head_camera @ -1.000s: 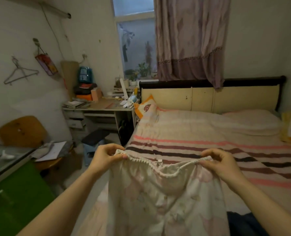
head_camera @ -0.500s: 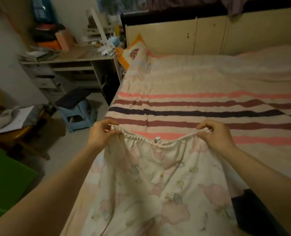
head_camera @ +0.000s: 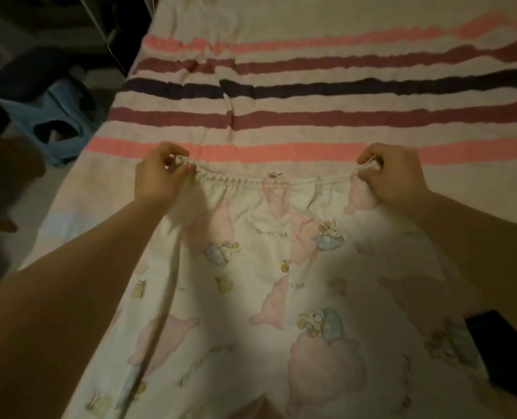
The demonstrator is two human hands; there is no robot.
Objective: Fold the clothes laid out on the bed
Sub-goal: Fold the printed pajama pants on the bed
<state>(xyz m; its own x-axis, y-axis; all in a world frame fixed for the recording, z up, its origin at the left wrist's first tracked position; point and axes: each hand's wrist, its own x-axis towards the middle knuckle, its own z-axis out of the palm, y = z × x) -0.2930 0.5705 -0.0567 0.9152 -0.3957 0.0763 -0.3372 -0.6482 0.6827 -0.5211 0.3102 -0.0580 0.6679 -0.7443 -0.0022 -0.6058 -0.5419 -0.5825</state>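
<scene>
White pyjama trousers (head_camera: 269, 297) printed with pink shapes and small blue figures lie spread flat on the bed (head_camera: 311, 95), which has a striped cover. Their gathered elastic waistband (head_camera: 275, 179) runs across the middle of the view. My left hand (head_camera: 160, 173) pinches the waistband's left end. My right hand (head_camera: 393, 173) pinches its right end. The band is stretched taut between them. The legs run down toward me and out of view at the bottom.
A dark garment (head_camera: 505, 352) lies at the lower right, against the trousers' edge. A blue plastic stool (head_camera: 54, 122) stands on the floor left of the bed. Striped cover lies bare beyond the waistband.
The trousers were held up in the air by the waistband; they have come down and now lie flat on the cover. The view has tilted down from the room to the bed.
</scene>
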